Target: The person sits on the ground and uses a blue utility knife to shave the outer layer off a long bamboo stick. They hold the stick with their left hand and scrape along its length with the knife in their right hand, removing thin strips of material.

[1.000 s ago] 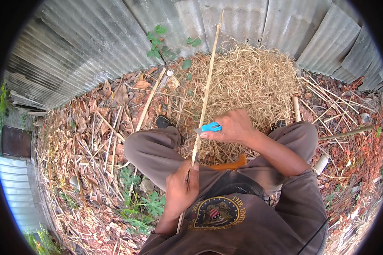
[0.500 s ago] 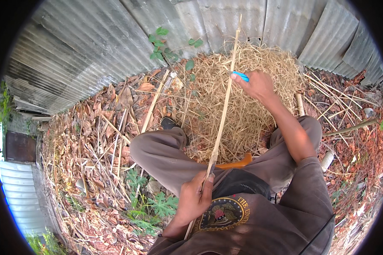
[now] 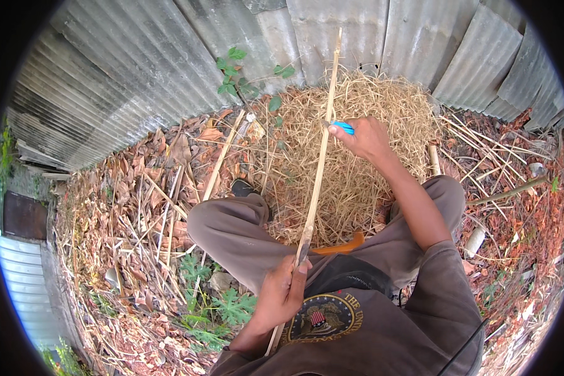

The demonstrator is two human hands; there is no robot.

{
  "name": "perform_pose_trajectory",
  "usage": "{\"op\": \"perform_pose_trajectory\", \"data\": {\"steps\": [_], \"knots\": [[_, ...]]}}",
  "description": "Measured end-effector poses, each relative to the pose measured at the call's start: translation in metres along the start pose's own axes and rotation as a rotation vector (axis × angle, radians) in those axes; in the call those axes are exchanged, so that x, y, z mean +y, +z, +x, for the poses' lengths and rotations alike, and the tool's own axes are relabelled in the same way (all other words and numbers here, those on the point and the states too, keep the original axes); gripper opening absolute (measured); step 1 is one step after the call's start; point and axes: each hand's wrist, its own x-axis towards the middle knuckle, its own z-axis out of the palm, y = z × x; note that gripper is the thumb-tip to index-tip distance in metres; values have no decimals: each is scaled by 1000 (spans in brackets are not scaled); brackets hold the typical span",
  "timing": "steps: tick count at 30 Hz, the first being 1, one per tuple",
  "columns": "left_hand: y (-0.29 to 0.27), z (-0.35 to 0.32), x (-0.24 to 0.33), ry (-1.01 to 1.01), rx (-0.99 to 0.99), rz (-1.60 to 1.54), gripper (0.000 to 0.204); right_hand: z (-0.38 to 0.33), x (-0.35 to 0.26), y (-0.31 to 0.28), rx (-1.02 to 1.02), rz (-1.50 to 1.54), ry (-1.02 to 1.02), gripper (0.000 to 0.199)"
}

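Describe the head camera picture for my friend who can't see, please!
A left hand grips a long, pale wooden stick near its lower end, while the right hand holds a blue-handled cutter up to it, higher up. Beyond lies a heap of curly tan strips before a grey corrugated metal fence.

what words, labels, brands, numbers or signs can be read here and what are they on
Dark shirt: yellow lettering around its round emblem; wording not copied out here.
Black cloth at the waist: faint pale marks, too small to tell if they are letters.
Blue-handled tool in the right hand: no lettering can be made out.
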Motion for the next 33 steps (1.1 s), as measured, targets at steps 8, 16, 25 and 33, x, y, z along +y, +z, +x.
{"op": "perform_pose_trajectory", "data": {"steps": [8, 16, 25, 33], "knots": [[-10, -18, -3, -78, -63, 14, 14, -23, -23, -11, -76, -131, -142, 80], [-14, -21, 2, 15, -57, -18, 16, 19, -3, -32, 69, -178, -181, 83], [-18, -49, -18, -156, -272, -415, 19, 49, 55, -66, -60, -146, 137, 86], [-13, 18, 3, -89, -290, -1131, 32, -70, -76, -1, -334, -169, -510, 80]]}}
